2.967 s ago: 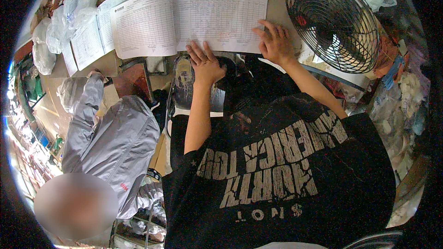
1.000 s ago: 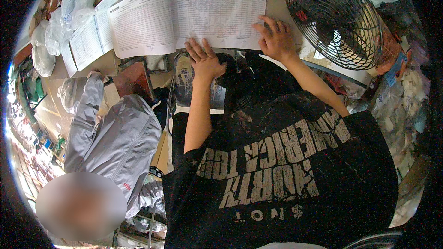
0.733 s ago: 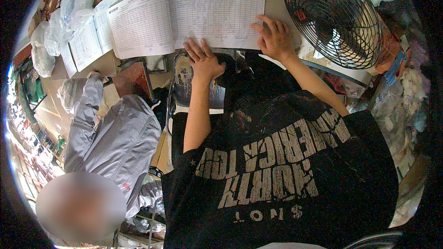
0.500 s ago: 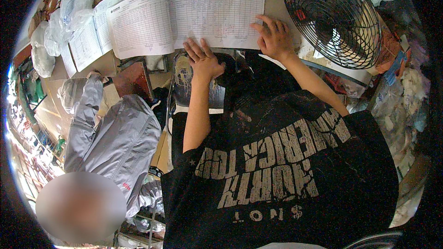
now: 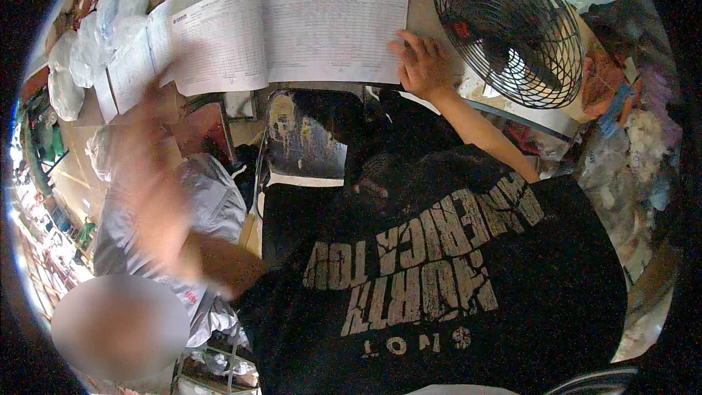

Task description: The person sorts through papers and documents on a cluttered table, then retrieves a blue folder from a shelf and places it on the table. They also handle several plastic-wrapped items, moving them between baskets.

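An open book of printed form sheets (image 5: 329, 36) lies on the table, its tables filled with small entries. Beside the right page's edge rests my right hand (image 5: 425, 69), fingers apart, thumb and index fingertips at the paper's margin. My left hand (image 5: 152, 113) is smeared by motion near the lower left corner of the left page (image 5: 219, 44); its fingers cannot be made out, nor whether they touch the sheet. The left forearm is bent out sideways, passing in front of a person in a grey jacket (image 5: 212, 197).
A black-caged fan (image 5: 512, 33) stands right of the book. Another open notebook (image 5: 135, 69) and clear plastic bags (image 5: 67, 77) lie at the left. Below the book is a worn black seat or panel (image 5: 307, 132). Plastic bags and scraps pile up at the far right.
My left hand has lifted off the lower part of the right page and swung left past the left page. The right hand stays at the right edge. The view has shifted slightly.
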